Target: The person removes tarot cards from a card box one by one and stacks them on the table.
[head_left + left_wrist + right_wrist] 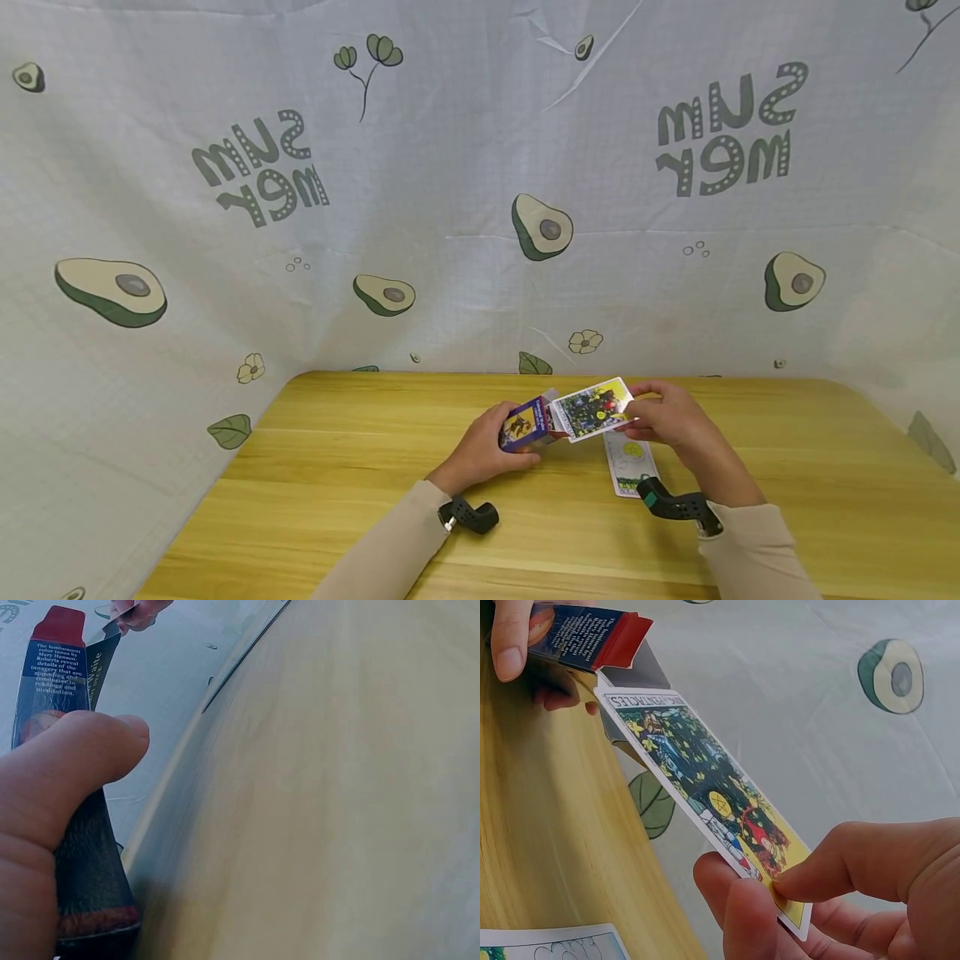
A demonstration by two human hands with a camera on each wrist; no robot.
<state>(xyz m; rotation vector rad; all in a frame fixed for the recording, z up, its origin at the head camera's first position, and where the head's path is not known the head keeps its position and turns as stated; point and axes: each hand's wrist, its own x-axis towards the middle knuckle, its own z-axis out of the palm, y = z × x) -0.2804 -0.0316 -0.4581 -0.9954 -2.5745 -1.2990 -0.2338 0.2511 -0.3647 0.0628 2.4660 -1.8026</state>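
Through the head camera I see the left hand [487,446] grasping a printed card box [525,423], tilted, above the wooden tabletop [337,500]. In the left wrist view its thumb lies along the box's dark, printed side; the rest of its fingers are mostly out of my sight there. The box's mouth points toward the right hand [663,412], and my right wrist view shows a red flap [626,641] standing out at that end.

The right hand pinches a picture card [596,408] by one end, thumb on the yellow part of the picture, fingers bent beneath. I have the card slanting in the air, picture side up, its far end just at the box's mouth; I cannot tell whether the two touch. That far end carries the word PENTACLES, and a yellow disc with a star shows near the middle of the picture.

Below the right hand, a second card [630,467] lies on the tabletop, partly hidden from me at its upper end by the held card and hand.

Both arms wear beige sleeves [397,533], with a black wrist mount [472,517] on each wrist. Behind the tabletop hangs a pale cloth [450,167] printed with avocados, flowers and mirrored lettering.
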